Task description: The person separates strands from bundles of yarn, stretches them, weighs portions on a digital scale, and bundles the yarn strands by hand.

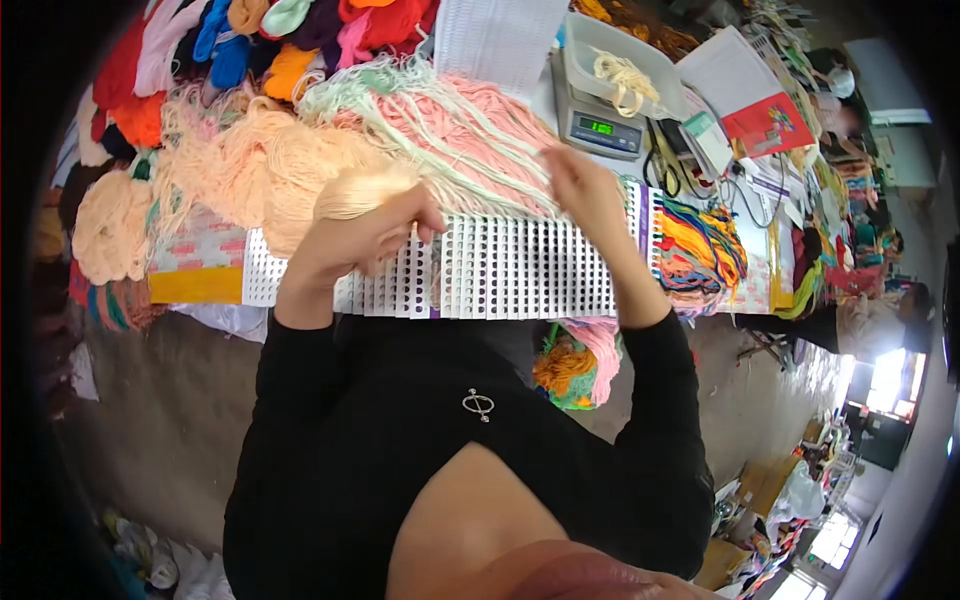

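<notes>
My left hand (372, 238) is closed round a hank of pale peach yarn (365, 192), its smooth strands spreading above my knuckles. To the right, my right hand (585, 190) hovers over the edge of the yarn pile with its fingers drawn together. Slight blur hides whatever is between those fingertips. Below both hands lie white punched cards (520, 265) with rows of round holes, overlapping along the table's front edge. Pink yarn (490, 120) with mint-green strands (400, 105) across it spreads just beyond the cards.
Loose peach yarn (225, 150) covers the left side. A digital scale (605, 135) carries a plastic tub (655, 70) with cream yarn. Scissors (661, 165) lie beside it. Multicoloured yarn (700, 250) sits at the right. More yarn (580, 365) hangs below the front edge.
</notes>
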Action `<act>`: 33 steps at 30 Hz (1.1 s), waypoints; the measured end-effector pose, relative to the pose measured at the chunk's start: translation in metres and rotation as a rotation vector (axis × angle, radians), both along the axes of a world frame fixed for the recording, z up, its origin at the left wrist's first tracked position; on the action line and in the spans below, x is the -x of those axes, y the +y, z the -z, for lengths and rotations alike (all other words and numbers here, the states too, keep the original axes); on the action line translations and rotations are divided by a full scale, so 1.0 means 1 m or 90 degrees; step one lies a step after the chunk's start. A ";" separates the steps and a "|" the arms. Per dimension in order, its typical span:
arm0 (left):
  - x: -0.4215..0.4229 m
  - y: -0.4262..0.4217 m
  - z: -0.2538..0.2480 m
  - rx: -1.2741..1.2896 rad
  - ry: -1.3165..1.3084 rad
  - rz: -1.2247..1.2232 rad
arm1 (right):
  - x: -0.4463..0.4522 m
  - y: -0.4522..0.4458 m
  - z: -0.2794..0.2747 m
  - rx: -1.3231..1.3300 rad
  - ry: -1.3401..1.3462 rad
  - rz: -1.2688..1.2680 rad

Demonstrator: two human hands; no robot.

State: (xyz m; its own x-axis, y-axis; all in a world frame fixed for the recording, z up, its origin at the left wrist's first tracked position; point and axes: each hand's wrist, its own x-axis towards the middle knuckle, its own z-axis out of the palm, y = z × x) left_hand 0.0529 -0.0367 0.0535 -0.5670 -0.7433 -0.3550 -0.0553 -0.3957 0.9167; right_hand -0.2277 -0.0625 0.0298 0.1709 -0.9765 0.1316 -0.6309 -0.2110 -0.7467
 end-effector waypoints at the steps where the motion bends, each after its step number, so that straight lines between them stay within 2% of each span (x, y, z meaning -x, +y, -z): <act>1: -0.004 0.002 0.005 -0.009 0.152 -0.010 | 0.026 -0.025 0.015 0.052 0.023 0.067; 2: -0.009 0.004 0.011 -0.019 0.303 -0.020 | 0.053 -0.051 0.030 0.028 0.006 0.132; 3: -0.018 -0.001 0.023 -0.034 0.450 0.012 | 0.088 -0.078 0.057 0.140 0.090 0.142; 5: -0.005 0.012 0.006 -0.061 0.700 -0.091 | 0.107 -0.100 0.055 0.008 0.079 0.243; 6: -0.007 0.010 0.007 -0.087 0.770 -0.041 | 0.110 -0.109 0.055 0.012 0.105 0.262; 8: -0.011 0.010 0.015 -0.066 0.756 -0.070 | 0.141 -0.146 0.098 0.194 0.244 0.244; 9: -0.012 0.010 0.017 -0.051 0.738 -0.101 | 0.150 -0.161 0.114 0.163 0.255 0.268; 10: -0.011 0.008 0.016 -0.037 0.767 -0.061 | 0.145 -0.163 0.109 0.167 0.252 0.265; 12: -0.011 0.007 0.016 -0.029 0.768 -0.097 | 0.131 -0.158 0.095 -0.031 0.099 0.252; 16: -0.016 0.002 0.017 -0.075 0.779 -0.197 | 0.091 -0.136 0.086 -0.021 0.099 0.197; 17: -0.018 -0.001 0.020 -0.116 0.768 -0.224 | 0.061 -0.111 0.071 -0.040 0.113 0.111; 18: -0.016 -0.002 0.019 -0.144 0.767 -0.235 | 0.031 -0.083 0.064 -0.082 0.106 -0.049; 19: -0.012 -0.003 0.015 -0.149 0.728 -0.268 | -0.004 -0.050 0.037 -0.176 0.255 -0.234; 20: -0.008 -0.004 0.012 -0.159 0.686 -0.291 | -0.034 -0.011 0.020 -0.331 0.112 -0.311; 21: -0.006 -0.008 0.016 -0.136 0.685 -0.257 | -0.047 0.018 0.004 -0.403 0.040 -0.459; 22: -0.003 -0.012 0.019 -0.134 0.711 -0.206 | -0.055 0.030 -0.011 -0.281 0.143 -0.603; 24: 0.002 -0.016 0.022 -0.137 0.758 -0.112 | -0.053 0.036 -0.012 -0.015 -0.001 -0.521; 25: 0.005 -0.013 0.021 -0.141 0.760 -0.108 | -0.048 0.024 -0.020 0.025 0.006 -0.480; 26: 0.009 -0.008 0.009 -0.176 0.724 -0.146 | -0.047 0.017 -0.033 -0.256 -0.141 -0.292; 27: 0.012 -0.004 0.002 -0.208 0.688 -0.182 | -0.040 0.004 -0.051 -0.407 -0.146 -0.213; 28: 0.012 -0.003 0.003 -0.195 0.683 -0.142 | -0.037 -0.002 -0.053 -0.428 -0.291 -0.131; 29: 0.015 0.001 0.002 -0.192 0.688 -0.120 | -0.035 -0.012 -0.053 -0.396 -0.350 -0.091; 33: 0.026 0.006 0.007 -0.219 0.727 -0.043 | -0.043 -0.015 -0.075 -0.270 -0.231 -0.093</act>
State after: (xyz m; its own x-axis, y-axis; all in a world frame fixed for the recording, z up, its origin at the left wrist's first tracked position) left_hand 0.0270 -0.0310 0.0468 -0.6475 -0.7487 0.1420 0.7533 -0.6007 0.2678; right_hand -0.1844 -0.0774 0.1045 0.3247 -0.9262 -0.1914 -0.3053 0.0889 -0.9481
